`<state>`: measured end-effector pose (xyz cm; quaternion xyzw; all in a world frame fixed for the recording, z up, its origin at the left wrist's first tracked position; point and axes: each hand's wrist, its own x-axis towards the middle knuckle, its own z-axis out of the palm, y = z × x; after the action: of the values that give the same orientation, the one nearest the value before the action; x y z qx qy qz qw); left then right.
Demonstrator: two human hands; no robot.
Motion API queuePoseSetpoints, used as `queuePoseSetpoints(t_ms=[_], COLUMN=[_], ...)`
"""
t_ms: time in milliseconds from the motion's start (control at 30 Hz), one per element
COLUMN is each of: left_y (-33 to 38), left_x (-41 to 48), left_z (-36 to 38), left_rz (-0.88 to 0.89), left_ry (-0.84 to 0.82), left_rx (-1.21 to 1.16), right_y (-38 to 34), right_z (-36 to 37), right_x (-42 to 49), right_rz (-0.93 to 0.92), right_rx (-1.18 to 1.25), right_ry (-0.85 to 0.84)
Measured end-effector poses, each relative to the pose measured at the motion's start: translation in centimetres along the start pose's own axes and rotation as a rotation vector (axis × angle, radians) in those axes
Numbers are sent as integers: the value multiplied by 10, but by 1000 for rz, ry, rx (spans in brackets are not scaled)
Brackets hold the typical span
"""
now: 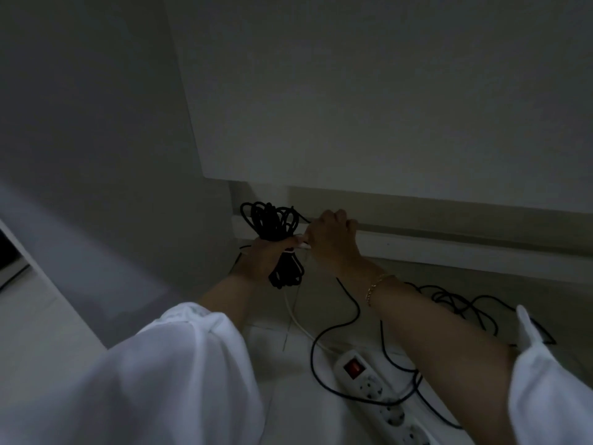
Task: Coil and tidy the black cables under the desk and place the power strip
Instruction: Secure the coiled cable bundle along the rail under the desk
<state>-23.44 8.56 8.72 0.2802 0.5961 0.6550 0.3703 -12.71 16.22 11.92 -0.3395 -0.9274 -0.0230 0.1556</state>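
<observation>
Left hand [268, 255] closed around a coiled black cable bundle [278, 242] near the wall; right hand [330, 239] pinches its strand. White power strip [382, 393] lies on the floor [288, 396] amid loose cables [462, 303].

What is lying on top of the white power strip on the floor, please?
Loose black cable loops across the power strip, beside its red switch. The right forearm covers the strip's right side, so anything resting there cannot be seen.

- Power strip [382, 398]: far end cut off by the bottom edge, part hidden beneath the right forearm.
- Loose black cable [462, 303]: partly hidden behind the forearm.
- Right hand [330, 236]: fingertip contents indistinguishable in dim light.
</observation>
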Motion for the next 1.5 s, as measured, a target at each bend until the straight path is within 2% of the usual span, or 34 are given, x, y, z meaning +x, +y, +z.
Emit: queuePoseSetpoints(t_ms=[100, 133, 200, 333, 467, 600, 667, 700, 767, 800, 833, 967, 1133, 1267, 1367, 1400, 1500], left_y=[0, -1, -2, 3, 10, 14, 17, 18, 18, 19, 18, 19, 17, 15, 14, 15, 14], left_x=[0, 0, 0, -2, -3, -6, -7, -8, -9, -11, -11, -11, -6, -6, -7, -7, -4], left_z=[-1, -2, -5, -4, 0, 2, 0, -1, -5, -6, -6, -1, 2, -2, -5, -5, -4], left_rz=[-10, -6, 9, 17, -22, -30, -20, -11, 2, 14, 27, 41, 30, 13, -11, -13, -15], left_ry=[40, 39, 53, 38, 33, -10, -20, -22, -15, -13, -10, -53, -28, 20, 31, 29, 28], left_rx=[21, 21, 37, 34, 32, 7, -30, -59, -110, -115, -112, -110, -99, -76, -52, -30, -33], right_y=[-3, -1, 6, 15, 21, 19, 16, 13, 8, 7, 8, 6, 3, 13, 24, 24, 20], right_z=[-3, -2, 1, -8, -18, -19, -22, -27, -34, -35, -33, -21, -17, -27, -31, -31, -30], right_x=[-1, 1, 2, 1, 1, 5, 5, 4, 1, -1, -3, -8, -5, -5, -4, -4, -6], right_rz=[-160, -206, -220, -235, -263, -208, -126, -37, 174, 228, 243, 208, 327, 390, 447, 458, 530], right_rx=[-234, -244, -236, -187, -158, -120, 110, 367, 1044, 1245, 1341, 1367, 1443, 1404, 1396, 1452, 1825], right_ry=[191, 188, 134, 147, 215, 325, 187, 51, -176, -219, -226, -208, -108, -130, -210, -228, -245])
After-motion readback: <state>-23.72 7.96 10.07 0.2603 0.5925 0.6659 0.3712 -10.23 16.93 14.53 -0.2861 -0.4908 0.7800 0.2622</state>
